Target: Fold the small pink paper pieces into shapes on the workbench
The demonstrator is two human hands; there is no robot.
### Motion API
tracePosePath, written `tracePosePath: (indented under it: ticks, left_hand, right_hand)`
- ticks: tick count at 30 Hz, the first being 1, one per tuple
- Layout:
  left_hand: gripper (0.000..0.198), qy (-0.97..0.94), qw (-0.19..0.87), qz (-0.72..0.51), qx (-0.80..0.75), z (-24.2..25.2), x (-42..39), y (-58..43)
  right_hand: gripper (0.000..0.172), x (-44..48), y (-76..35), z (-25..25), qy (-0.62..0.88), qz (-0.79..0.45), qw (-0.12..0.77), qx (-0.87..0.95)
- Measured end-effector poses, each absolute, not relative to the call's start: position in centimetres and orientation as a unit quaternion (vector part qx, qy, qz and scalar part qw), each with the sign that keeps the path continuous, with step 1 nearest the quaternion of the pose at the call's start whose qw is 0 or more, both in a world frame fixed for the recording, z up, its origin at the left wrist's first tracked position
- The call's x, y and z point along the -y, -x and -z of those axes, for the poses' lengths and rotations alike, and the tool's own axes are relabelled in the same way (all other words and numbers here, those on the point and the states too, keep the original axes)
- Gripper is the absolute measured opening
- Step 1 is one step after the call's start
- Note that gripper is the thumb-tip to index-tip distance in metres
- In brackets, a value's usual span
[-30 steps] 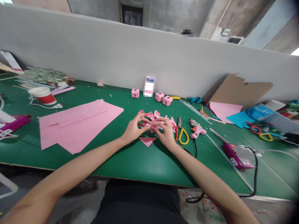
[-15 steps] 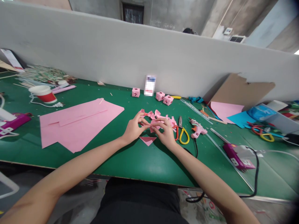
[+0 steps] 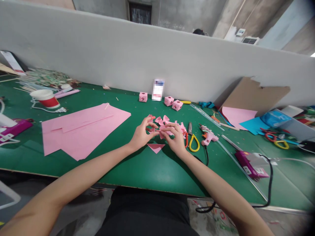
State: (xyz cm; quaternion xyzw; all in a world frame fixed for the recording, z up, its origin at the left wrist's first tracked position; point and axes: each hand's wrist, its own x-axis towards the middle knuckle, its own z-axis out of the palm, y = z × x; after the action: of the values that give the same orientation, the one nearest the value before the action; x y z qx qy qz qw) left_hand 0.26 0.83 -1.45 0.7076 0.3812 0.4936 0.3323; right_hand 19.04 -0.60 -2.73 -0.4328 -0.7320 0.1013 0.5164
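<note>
My left hand and my right hand meet over the green table, fingertips pinched together on a small folded pink paper piece. Right behind them is a heap of several folded pink paper pieces. A flat pink paper triangle rests on the table just below my fingers. Three finished pink paper cubes stand farther back by the white partition.
Large pink paper sheets lie to the left, a red-and-white paper cup beyond them. Yellow-handled scissors, a pink glue gun and a purple glue gun with black cord lie right. Cardboard leans on the partition.
My fingers have shifted slightly on the small pink piece, the left fingers spreading a little. Both arms stay where they were.
</note>
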Motion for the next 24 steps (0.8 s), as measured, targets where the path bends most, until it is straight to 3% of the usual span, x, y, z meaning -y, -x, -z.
tracePosePath:
  ticks: [12,24]
  left_hand:
    - [0.056,-0.678,0.383,-0.497,-0.384,1.68,-1.35,-0.07]
    - [0.066,-0.630,0.469,-0.492,-0.377,1.07,-0.89,-0.36]
  right_hand:
    - [0.010,0.40,-19.10,2.98,0.443,-0.124,0.509,0.727]
    - [0.026,0.54,-18.66,2.69,0.428,-0.312,0.522,0.668]
